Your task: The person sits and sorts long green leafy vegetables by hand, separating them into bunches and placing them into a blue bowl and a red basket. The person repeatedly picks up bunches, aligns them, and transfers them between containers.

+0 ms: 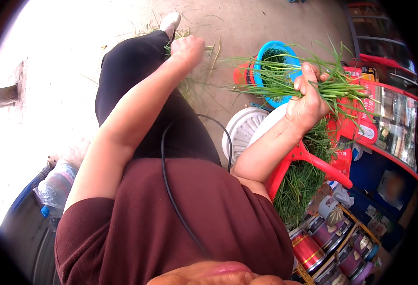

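My right hand grips a loose bunch of long green chive-like stalks. Their thin ends spread to the left, over a blue plastic basin holding more greens. My left hand is raised beyond my dark-trousered knee, blurred, with its fingers curled. A few green and yellowish strands show beside it; whether it holds any of them cannot be seen. A large heap of the same greens lies beneath and behind my right forearm, next to a red curved frame.
A white slotted plastic stool stands below the basin. Loose strands litter the concrete floor. Red boxes and a glass-fronted case are at right, with several cans lower down. A plastic bottle lies at left. A black cable loops before my torso.
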`<action>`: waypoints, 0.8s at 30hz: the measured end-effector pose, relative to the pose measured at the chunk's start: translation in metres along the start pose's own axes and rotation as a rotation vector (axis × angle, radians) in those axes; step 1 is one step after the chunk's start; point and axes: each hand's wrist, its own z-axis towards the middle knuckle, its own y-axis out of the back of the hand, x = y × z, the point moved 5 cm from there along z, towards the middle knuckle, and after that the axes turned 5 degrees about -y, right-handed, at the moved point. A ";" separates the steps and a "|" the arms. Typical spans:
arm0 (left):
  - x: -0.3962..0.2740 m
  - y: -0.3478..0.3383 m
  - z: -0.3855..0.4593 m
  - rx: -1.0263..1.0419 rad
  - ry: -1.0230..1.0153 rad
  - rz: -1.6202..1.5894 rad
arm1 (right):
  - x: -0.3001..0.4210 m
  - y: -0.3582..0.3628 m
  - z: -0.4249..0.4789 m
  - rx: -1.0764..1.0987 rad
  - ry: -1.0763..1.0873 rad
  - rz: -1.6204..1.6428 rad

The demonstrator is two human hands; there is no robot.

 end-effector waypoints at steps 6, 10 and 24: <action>-0.014 0.008 0.001 0.055 -0.049 -0.199 | 0.008 -0.009 -0.007 0.046 -0.078 -0.009; -0.031 0.036 -0.012 -0.172 -0.345 -0.958 | -0.012 -0.011 -0.006 0.101 -0.191 -0.034; -0.050 0.080 -0.045 0.117 -0.495 -1.324 | -0.047 -0.040 -0.019 0.314 -0.393 -0.003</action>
